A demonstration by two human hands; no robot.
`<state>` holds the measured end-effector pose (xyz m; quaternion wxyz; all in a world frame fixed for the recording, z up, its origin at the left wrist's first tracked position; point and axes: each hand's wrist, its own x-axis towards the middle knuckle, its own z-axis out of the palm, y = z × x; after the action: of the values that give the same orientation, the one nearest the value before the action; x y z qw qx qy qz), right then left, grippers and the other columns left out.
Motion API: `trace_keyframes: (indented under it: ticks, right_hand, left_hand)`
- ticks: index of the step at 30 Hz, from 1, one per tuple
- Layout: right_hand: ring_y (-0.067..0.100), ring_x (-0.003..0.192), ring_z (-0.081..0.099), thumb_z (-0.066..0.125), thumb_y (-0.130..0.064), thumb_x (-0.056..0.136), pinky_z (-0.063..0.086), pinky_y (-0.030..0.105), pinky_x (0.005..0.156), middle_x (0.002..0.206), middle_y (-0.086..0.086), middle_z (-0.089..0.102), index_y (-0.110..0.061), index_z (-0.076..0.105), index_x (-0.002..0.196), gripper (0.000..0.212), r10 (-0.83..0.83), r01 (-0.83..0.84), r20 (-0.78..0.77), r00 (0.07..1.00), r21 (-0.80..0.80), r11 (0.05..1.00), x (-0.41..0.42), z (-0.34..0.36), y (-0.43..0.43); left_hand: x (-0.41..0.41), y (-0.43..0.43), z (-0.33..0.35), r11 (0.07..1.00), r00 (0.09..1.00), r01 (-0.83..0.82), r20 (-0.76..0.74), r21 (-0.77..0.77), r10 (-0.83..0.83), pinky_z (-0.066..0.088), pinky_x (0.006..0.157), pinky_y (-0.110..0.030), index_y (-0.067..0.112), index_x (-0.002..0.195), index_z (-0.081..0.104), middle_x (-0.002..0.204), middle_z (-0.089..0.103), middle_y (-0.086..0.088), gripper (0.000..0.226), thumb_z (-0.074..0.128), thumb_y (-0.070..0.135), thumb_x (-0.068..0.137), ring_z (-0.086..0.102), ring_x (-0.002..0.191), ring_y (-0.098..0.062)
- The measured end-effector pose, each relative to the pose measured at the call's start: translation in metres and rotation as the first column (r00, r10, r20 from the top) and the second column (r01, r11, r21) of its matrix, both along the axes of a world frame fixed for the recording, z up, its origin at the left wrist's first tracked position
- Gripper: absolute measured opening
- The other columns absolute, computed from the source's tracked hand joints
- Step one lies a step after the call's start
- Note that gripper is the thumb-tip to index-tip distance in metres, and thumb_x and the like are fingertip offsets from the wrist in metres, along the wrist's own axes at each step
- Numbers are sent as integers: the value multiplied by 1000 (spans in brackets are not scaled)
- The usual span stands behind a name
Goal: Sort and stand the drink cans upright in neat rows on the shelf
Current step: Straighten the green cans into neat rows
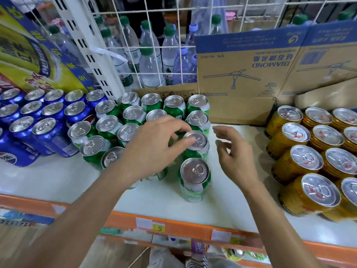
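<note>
Green can (200,142) stands upright on the white shelf (231,200), 3rd from the back in the right-hand column of the green block, 1 more front green can (195,176) just ahead of it; left hand (154,146) arched over it, thumb lying on the lid, index curling toward the far rim; can't tell if that's a closed pinch or just contact; right hand (233,151) just beside the can, fingers loosely spread, holding nothing. Judgement: tabs intact, so likely full and weighty; thin aluminium wall, stiff while sealed; glossy print probably slippery; take it round the body or rim, not the tab. Lids brushed silver, round; blue cans (48,130) left, ribbed gold cans (307,161) right, corrugated cardboard box (247,74) behind.
</note>
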<state>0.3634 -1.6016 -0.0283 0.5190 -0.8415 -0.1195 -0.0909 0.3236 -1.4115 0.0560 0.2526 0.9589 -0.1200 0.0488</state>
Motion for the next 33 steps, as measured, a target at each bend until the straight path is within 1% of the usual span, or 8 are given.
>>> trace_keyframes:
  ticks: [4, 6, 11, 15, 19, 24, 29, 33]
  right_hand:
    - [20, 101, 59, 53, 0, 88, 45, 25, 90, 113, 5, 64, -12, 62, 119, 35, 1, 17, 124, 992, -139, 990, 28, 37, 17]
    - [24, 107, 56, 54, -4, 89, 39, 23, 91, 118, 7, 62, -14, 63, 120, 34, 43, -3, 135, 990, -283, 959, 49, 47, 30]
    - [34, 105, 54, 54, -12, 88, 43, 33, 84, 112, 13, 63, -15, 67, 111, 26, 52, 24, 117, 992, -570, 822, 110, 58, 55]
    - [35, 96, 58, 60, -15, 84, 45, 32, 72, 100, 15, 62, -12, 68, 98, 17, 38, -28, -3, 999, -732, 681, 125, 55, 70]
    - [34, 96, 57, 64, -22, 83, 44, 30, 71, 102, 13, 63, -16, 69, 102, 21, 10, -30, -30, 999, -755, 655, 127, 59, 69]
    - [32, 99, 57, 67, -23, 81, 51, 35, 81, 105, 11, 65, -19, 68, 108, 27, -12, -46, -72, 997, -744, 667, 127, 64, 70]
    - [32, 101, 57, 72, -27, 78, 51, 38, 85, 108, 9, 65, -22, 68, 109, 32, -19, -52, -91, 996, -717, 696, 128, 65, 70]
    - [32, 108, 53, 71, -26, 81, 48, 40, 90, 118, 10, 60, -20, 65, 117, 37, -5, -53, -81, 997, -692, 720, 126, 60, 70]
  left_hand:
    - [58, 24, 6, 970, 998, -55, 26, 238, 50, 46, 90, -39, 23, 121, 61, 117, 59, -5, 34, 57, 38, 91, 57, 104, -22]
    - [87, 30, 0, 952, 997, -67, -16, 300, 75, 44, 93, -38, 22, 126, 56, 126, 55, -8, 41, 60, 40, 89, 54, 112, -25]
    - [132, 30, -17, 880, 997, -46, -38, 472, 73, 47, 74, -38, 17, 120, 56, 111, 54, -13, 53, 67, 49, 79, 57, 100, -33]
    - [147, 29, -17, 842, 999, -37, -7, 538, 49, 45, 73, -38, 12, 113, 56, 108, 60, -12, 47, 70, 40, 79, 58, 97, -33]
    - [154, 39, -12, 892, 996, 67, -82, 447, -34, 44, 88, -38, 18, 125, 55, 119, 63, -7, 58, 77, 36, 74, 55, 110, -29]
    - [152, 44, -12, 911, 996, 85, -58, 403, -68, 41, 86, -35, 20, 124, 57, 117, 64, -4, 57, 78, 37, 74, 54, 109, -27]
    - [151, 43, -13, 929, 997, 69, -63, 363, -49, 35, 78, -33, 22, 92, 57, 95, 56, 1, 32, 79, 32, 73, 54, 100, -25]
    - [151, 41, -15, 938, 997, 10, -78, 345, 18, 35, 72, -29, 20, 78, 52, 99, 40, -2, 32, 82, 30, 70, 51, 85, -24]
